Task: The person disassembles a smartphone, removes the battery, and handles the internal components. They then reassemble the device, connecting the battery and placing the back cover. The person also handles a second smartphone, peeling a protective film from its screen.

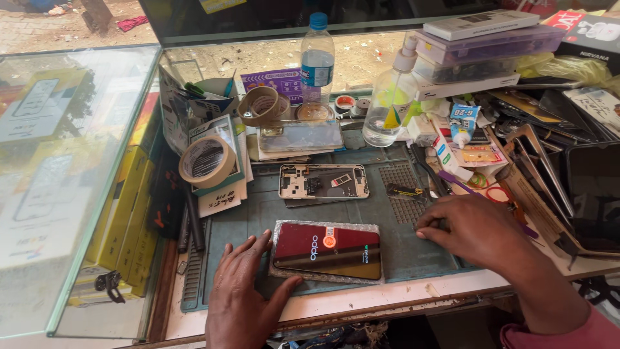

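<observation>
The left hand (242, 291) lies spread, thumb touching the wrapped phone (327, 251) just right of it, while the right hand (471, 229), fingers curled together, presses the mat (413, 249).

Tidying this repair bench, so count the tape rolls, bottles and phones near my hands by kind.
Beige round tape rolls: 2
Clear plastic bottles: 2
Dark red wrapped phone: 1
Opened phone frame with bare insides: 1
Total: 6
</observation>
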